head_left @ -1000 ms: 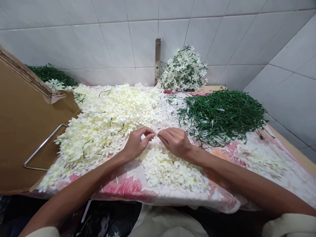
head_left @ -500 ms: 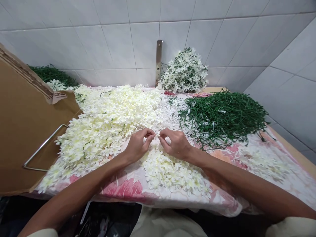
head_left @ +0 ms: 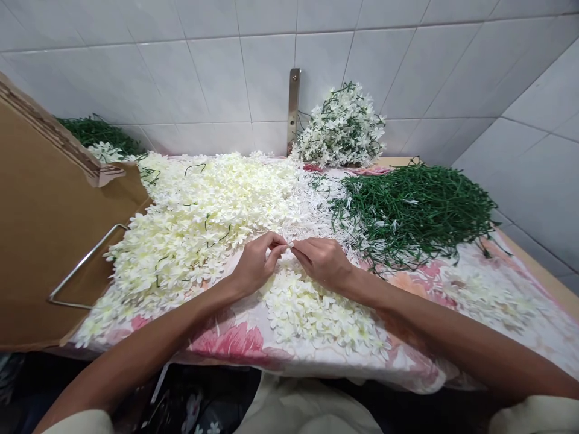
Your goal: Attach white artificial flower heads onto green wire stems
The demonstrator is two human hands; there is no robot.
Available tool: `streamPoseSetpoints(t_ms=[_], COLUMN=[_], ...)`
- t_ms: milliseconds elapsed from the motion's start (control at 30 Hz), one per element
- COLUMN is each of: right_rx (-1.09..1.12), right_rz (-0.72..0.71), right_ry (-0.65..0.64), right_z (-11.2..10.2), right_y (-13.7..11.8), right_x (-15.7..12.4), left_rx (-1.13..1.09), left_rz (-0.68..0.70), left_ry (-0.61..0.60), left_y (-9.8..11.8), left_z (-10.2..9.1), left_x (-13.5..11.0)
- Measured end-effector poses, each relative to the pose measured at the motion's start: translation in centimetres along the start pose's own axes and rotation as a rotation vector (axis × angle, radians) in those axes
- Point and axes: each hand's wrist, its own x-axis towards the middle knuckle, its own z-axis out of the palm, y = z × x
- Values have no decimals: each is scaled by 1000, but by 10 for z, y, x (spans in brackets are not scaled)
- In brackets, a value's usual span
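My left hand [head_left: 254,265] and my right hand [head_left: 326,263] meet fingertip to fingertip at the middle of the table. Between them, both pinch a small white flower piece [head_left: 290,245]; its exact shape is mostly hidden by the fingers. Just below the hands lies a small heap of white artificial flowers [head_left: 316,313]. A larger spread of cream-white flower heads [head_left: 217,205] covers the table to the left of my left hand. Thin white stems [head_left: 312,211] lie scattered behind the fingers. Beyond my right hand is a pile of green plastic stems [head_left: 420,211].
A cardboard box [head_left: 54,241] with a metal wire handle [head_left: 85,262] stands at the left. A bunch of white flowers with green stems [head_left: 341,129] leans near a metal bracket [head_left: 294,108] on the tiled wall. Floral cloth [head_left: 230,343] covers the table.
The right fingers have straightened and come closer together at the pinch, with the white piece still between both hands. The whole view has shifted slightly.
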Motion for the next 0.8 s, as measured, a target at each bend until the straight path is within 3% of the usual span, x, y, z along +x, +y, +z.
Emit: streamPoseSetpoints(t_ms=[633, 800], right_rx=[55, 19], right_rz=[8, 39], right_ry=[101, 75], right_z=[0, 0], right_y=[-3, -3], right_x=[3, 7], left_rx=[-150, -349], left_rz=[-95, -187], left_ry=[36, 87], left_y=[3, -1], left_z=[-2, 1], left_x=[4, 7])
